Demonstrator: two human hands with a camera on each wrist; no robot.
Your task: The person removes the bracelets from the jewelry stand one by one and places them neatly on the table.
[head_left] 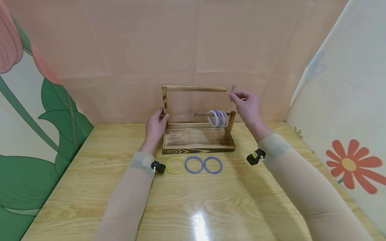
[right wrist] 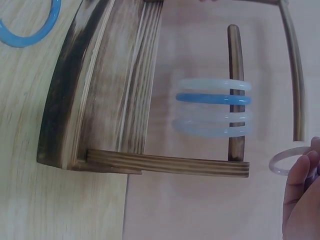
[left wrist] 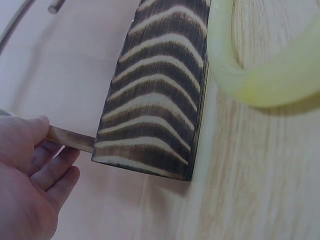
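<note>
Our left hand (head_left: 155,126) grips the wooden rack's (head_left: 197,139) left post; our right hand (head_left: 248,106) pinches a pale ring (right wrist: 289,159) beside the top rod's (head_left: 196,88) right end — no writing shows.

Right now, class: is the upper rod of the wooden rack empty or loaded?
Empty: the upper rod is bare; four bangles hang on the lower rod.

Scorched wood, pale and blue rings

The wooden rack (head_left: 197,137) is brown with dark burnt grain stripes; the table (head_left: 90,187) is light yellow wood. On the lower rod hang translucent white rings (right wrist: 212,122) and one blue ring (right wrist: 212,98). On the table lie a yellow ring (head_left: 174,165) and two blue rings (head_left: 203,164). Sleeves (head_left: 301,180) are beige.
</note>
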